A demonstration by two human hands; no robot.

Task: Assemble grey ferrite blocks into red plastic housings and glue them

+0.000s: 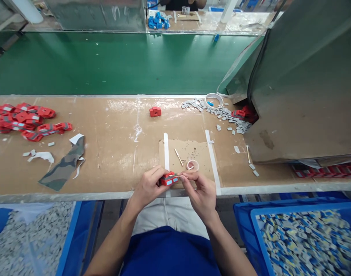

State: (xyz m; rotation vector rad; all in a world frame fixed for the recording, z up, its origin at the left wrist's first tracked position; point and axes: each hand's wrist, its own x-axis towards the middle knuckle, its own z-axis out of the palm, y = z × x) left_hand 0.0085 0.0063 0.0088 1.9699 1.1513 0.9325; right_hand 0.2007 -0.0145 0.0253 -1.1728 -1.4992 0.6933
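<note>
My left hand (150, 186) is closed around a small red toy car (170, 180) with pale blue windows, near the table's front edge. Between thumb and fingers, my right hand (200, 191) pinches a thin cotton swab (174, 176), its tip against the top of the car. A small clear cup (192, 165) stands just beyond my right hand, on a taped-down piece of cardboard (198, 147). Another cotton swab (179, 157) lies beside the cup. Farther back, a single red car body (155, 111) sits alone.
Red toy cars (26, 119) are heaped at the left, near a camouflage cloth strip (64, 163). Small grey pieces (221, 113) lie around a tape roll (214, 101). A large metal box (304, 84) blocks the right; a green conveyor belt (120, 65) runs behind. Blue bins (254, 230) flank me.
</note>
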